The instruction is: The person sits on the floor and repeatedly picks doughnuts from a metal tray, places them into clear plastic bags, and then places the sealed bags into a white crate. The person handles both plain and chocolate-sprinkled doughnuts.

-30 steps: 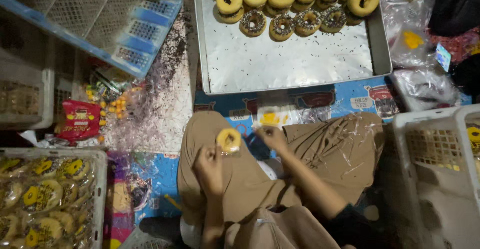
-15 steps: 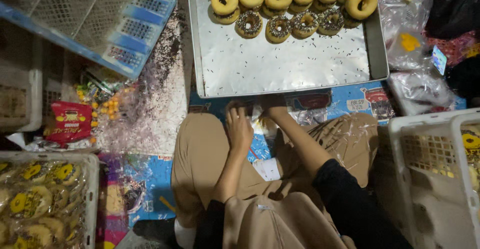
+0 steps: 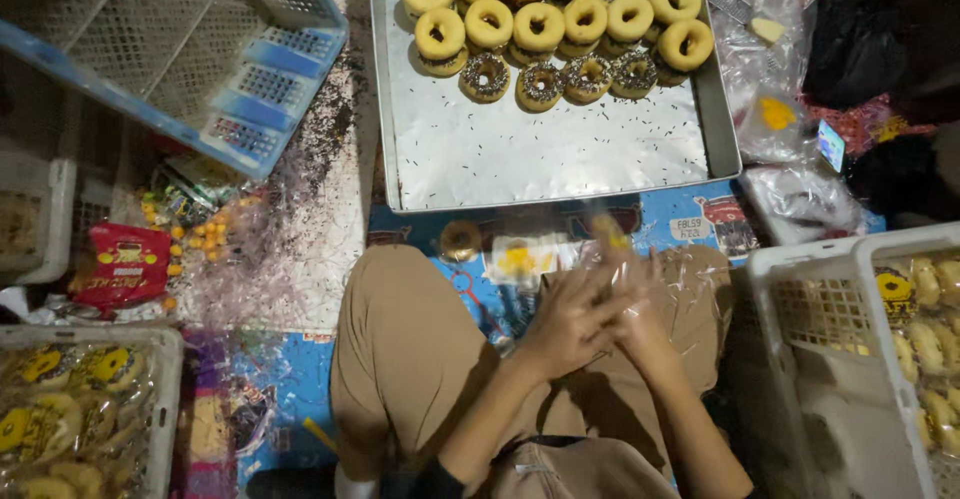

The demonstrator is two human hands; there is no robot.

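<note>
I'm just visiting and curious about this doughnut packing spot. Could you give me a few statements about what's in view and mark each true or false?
1. The metal tray holds doughnuts only at its far end. True.
2. The left hand and right hand are far apart. False: they meet over the lap, around a blurred clear wrapper.
3. One doughnut lies outside the tray, near its front edge. True.
4. The blue crate is full of doughnuts. False: it looks empty.
5. The white basket on the right holds bagged doughnuts. True.
</note>
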